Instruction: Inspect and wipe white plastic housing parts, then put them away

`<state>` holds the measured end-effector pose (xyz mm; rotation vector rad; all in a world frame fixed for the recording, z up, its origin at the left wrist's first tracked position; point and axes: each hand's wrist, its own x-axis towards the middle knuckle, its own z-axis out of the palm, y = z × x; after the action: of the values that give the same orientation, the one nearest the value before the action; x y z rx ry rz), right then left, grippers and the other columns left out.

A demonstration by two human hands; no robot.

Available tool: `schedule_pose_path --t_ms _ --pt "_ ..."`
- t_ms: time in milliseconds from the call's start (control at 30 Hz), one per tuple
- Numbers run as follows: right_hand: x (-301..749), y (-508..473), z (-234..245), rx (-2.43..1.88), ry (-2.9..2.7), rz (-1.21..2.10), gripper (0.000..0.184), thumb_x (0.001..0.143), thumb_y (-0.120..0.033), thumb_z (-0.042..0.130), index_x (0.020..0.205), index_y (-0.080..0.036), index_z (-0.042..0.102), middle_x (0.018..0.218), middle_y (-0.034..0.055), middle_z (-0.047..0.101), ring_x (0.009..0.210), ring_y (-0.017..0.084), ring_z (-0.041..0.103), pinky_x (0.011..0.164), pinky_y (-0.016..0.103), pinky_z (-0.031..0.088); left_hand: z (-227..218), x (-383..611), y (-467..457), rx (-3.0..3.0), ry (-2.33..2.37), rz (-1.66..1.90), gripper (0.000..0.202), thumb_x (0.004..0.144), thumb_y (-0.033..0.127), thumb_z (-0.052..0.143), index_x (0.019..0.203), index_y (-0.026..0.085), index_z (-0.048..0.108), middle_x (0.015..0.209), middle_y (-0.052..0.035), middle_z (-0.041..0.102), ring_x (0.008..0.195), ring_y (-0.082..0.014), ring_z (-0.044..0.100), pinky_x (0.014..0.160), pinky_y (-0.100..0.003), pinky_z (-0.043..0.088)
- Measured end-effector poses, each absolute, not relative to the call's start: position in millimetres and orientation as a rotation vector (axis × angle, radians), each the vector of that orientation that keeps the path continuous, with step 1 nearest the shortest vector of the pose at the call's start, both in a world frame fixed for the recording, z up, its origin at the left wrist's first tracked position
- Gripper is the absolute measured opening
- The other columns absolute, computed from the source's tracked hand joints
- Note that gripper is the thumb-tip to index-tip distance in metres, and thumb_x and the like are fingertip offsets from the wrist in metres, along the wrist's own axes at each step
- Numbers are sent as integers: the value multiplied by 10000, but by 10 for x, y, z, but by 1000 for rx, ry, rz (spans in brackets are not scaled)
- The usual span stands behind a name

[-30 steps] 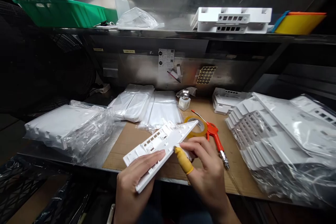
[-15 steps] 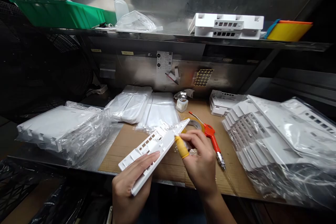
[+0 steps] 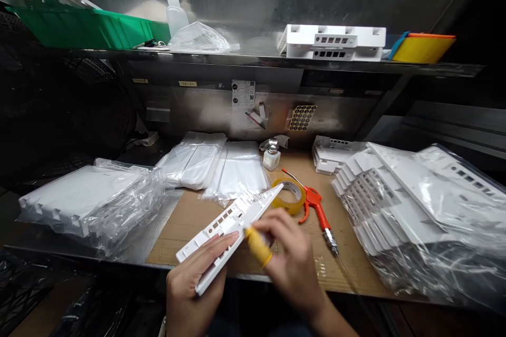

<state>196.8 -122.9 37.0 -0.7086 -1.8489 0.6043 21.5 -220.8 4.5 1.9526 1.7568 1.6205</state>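
Clasping panel from below, left hand; right hand pinches its edge. Bagged stack left; empty bags behind.

The plastic panel is white with rows of rectangular cutouts. A yellow finger cot covers one finger of the right hand. The tape roll is amber, the air gun red, and the bench cardboard brown.
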Motion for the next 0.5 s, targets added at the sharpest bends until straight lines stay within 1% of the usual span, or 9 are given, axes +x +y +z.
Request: schedule_pose_path --t_ms 67,167,200,267,333,400,433,467,500 --pt "2111 -1001 353 -864 -1756 477 66 913 -152 664 907 -183 722 883 32 651 786 142 616 668 256 487 33 195 -2217 1803 1783 1611 317 896 170 709 1156 341 771 1103 40 809 979 -188 779 1002 -263 581" --pt "2377 -734 403 -1042 -1510 401 57 884 -222 718 934 -206 739 967 38 650 815 160 628 685 282 507 49 161 -2239 1493 1734 1536 216 878 293 760 1089 305 807 1036 0 822 912 -243 793 881 -287 641" --pt "2437 -730 440 -1031 -1453 479 97 886 -261 725 971 -215 729 998 36 648 792 155 636 670 282 520 64 150 -2241 1402 1709 1509 224 868 328 774 1085 285 811 1021 -19 824 901 -263 795 842 -297 654" --pt "2467 -860 523 -933 -1449 800 172 941 -352 669 1064 -233 680 1061 36 653 690 128 646 594 271 537 103 126 -2231 1315 1658 1467 273 845 358 798 1099 258 808 1010 -47 824 911 -294 792 830 -329 661" --pt "2391 -1077 577 -842 -1584 1192 210 1014 -409 550 1127 -244 616 1078 37 666 611 111 638 536 259 533 135 90 -2194 1358 1599 1425 288 851 340 792 1130 269 798 1039 -56 820 936 -309 787 863 -370 656" --pt "2272 -1249 567 -812 -1706 1368 222 1045 -424 482 1087 -234 588 992 26 671 657 127 645 584 267 548 137 40 -2130 1527 1518 1376 260 887 297 750 1144 306 792 1065 -48 817 984 -309 778 963 -429 619" --pt "2220 -1294 535 -808 -1717 1365 224 1041 -427 489 1035 -225 585 924 17 661 690 140 642 621 275 552 122 13 -2090 1642 1491 1363 250 902 279 729 1140 328 791 1080 -41 815 1041 -309 763 1061 -479 557" --pt "2181 -1312 489 -796 -1690 1317 224 1028 -430 515 995 -219 583 867 10 648 720 152 638 654 284 552 96 -11 -2047 1732 1498 1383 254 911 269 718 1144 341 787 1117 -38 807 1130 -311 730 1162 -531 454" --pt "2157 -1308 432 -772 -1631 1244 223 1013 -430 540 975 -215 586 846 9 646 752 163 640 686 293 552 62 -28 -2005 1765 1544 1441 294 904 273 730 1186 345 767 1207 -44 780 1254 -314 662 1236 -567 325"
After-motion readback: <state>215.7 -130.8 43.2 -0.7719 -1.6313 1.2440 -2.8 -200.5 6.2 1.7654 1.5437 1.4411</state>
